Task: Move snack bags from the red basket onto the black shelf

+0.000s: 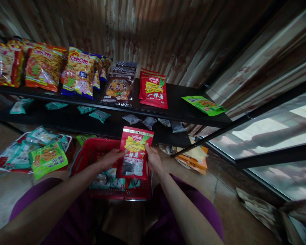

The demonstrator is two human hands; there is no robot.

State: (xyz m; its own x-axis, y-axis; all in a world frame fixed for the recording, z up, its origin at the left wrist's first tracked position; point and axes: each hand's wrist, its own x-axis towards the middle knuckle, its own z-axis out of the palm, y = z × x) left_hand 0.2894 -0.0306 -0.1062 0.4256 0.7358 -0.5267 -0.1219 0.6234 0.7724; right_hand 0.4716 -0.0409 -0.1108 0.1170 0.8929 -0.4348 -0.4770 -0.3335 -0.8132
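A red snack bag [135,153] with a yellow picture and a clear window is held upright between both hands. My left hand [114,158] grips its left edge, and my right hand [153,157] has the right edge, thumb on the front. Below the bag sits a red basket [85,149] with small teal packets [105,180] inside; the held bag hides part of it. Similar red bags [154,89] stand on the black upper shelf [175,109], beside a dark brown potato-chip bag [119,85].
Colourful noodle-snack bags [79,71] fill the shelf's left side; a green bag [204,104] lies at its right end. Small packets [100,115] lie on the lower shelf. A second basket [68,139] holds teal packets and a green bag [49,159]. Orange packaging [193,163] lies on the floor.
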